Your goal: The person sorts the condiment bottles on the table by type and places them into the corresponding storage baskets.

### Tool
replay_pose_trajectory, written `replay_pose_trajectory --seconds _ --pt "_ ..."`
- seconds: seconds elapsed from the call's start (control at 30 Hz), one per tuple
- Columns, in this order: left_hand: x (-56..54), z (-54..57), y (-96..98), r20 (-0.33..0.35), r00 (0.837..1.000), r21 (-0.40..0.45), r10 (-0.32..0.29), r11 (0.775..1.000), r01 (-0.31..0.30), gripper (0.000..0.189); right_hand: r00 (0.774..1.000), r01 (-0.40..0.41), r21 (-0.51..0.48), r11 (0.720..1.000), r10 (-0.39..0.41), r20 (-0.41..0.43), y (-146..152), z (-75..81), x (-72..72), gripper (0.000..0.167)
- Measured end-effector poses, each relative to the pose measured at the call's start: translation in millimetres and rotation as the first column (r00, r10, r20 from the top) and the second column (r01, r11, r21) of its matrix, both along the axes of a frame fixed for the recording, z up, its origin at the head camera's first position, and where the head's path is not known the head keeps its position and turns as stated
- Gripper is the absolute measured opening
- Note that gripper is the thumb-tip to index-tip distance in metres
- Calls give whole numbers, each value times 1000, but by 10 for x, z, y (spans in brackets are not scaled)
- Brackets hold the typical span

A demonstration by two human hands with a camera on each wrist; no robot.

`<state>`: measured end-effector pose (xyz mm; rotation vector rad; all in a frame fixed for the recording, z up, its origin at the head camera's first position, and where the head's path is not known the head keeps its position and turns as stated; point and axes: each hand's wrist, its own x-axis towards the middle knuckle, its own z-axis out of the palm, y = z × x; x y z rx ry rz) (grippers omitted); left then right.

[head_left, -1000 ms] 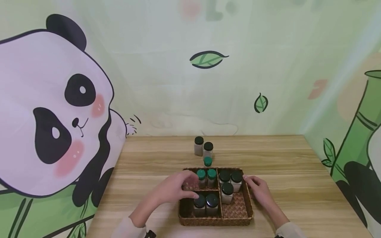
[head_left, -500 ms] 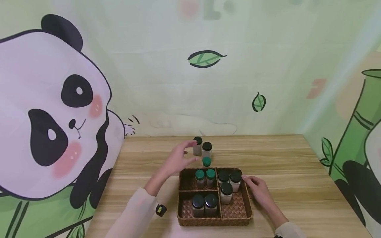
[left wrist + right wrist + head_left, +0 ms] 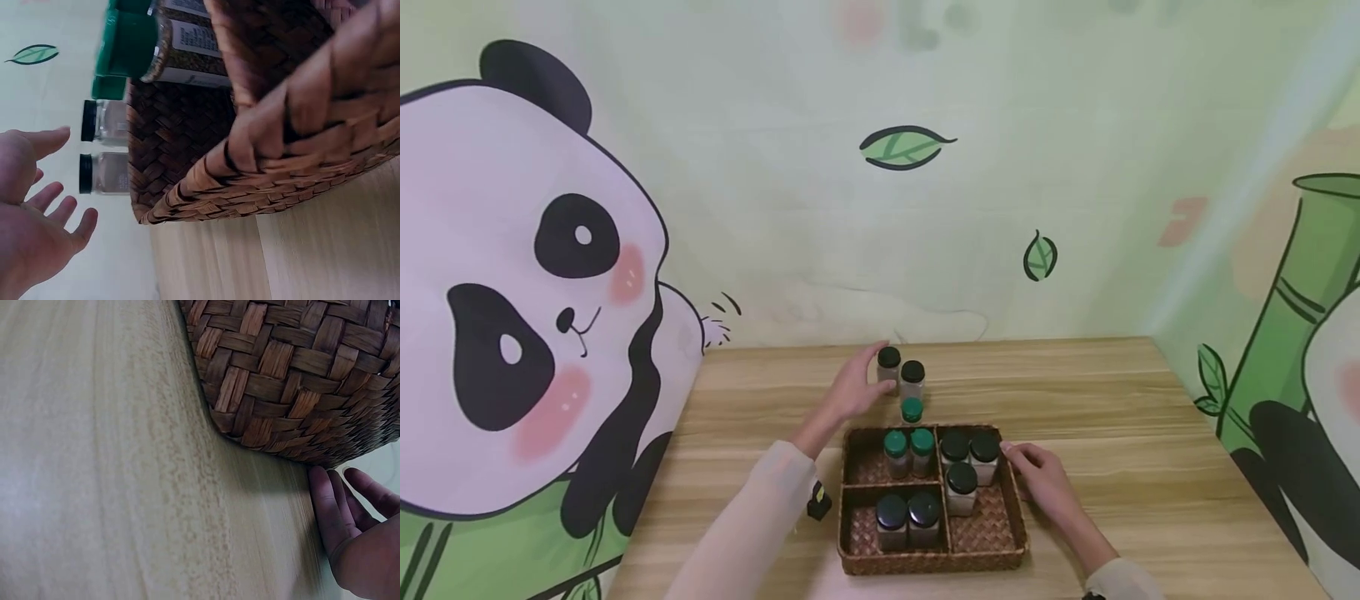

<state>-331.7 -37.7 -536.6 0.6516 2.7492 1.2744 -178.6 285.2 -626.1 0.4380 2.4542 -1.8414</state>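
Observation:
In the head view my left hand (image 3: 855, 385) reaches to the back of the table, thumb and fingers spread either side of a black-capped spice jar (image 3: 889, 372). The left wrist view shows that hand with its fingers apart from the jars. Close by stand another black-capped jar (image 3: 913, 382) and a green-capped jar (image 3: 912, 410). My right hand (image 3: 1047, 482) rests against the right side of a woven basket (image 3: 932, 565). Its fingers (image 3: 327, 500) look fairly straight and touch the outer wall in the right wrist view.
The basket has three compartments. Two green-capped jars (image 3: 908, 450) stand back left, two black-capped jars (image 3: 907, 521) front left, and three black-capped jars (image 3: 962, 487) on the right. Behind the wooden table (image 3: 760, 383) hangs a panda-printed backdrop (image 3: 775, 167).
My left hand has moved from over the basket's left side to the back jars and now reaches round the leftmost one. My right hand stays at the basket. The head view has shifted slightly.

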Motion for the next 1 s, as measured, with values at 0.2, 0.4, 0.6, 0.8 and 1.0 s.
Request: replay_pose_trajectory --seconds 0.2,0.4,0.6,0.8,1.0 --pt "-69 -73 -2 9 999 -38 -31 999 31 75 1000 -5 -7 1000 5 4 -41 -3 -6 50" --pt "-81 -109 -8 30 999 -32 -28 999 29 74 1000 -6 13 1000 6 -11 -50 1 -23 54" --pt "-84 -109 22 50 998 -26 39 999 -37 66 1000 1 1 1000 -1 -7 -18 13 -22 54" --pt "-82 -129 41 45 997 -45 60 997 -58 71 1000 1 -5 1000 -1 -3 -3 0 -20 50" --pt "-75 -176 61 59 997 -49 45 998 -42 67 1000 2 0 1000 -2 8 10 -25 -22 49"
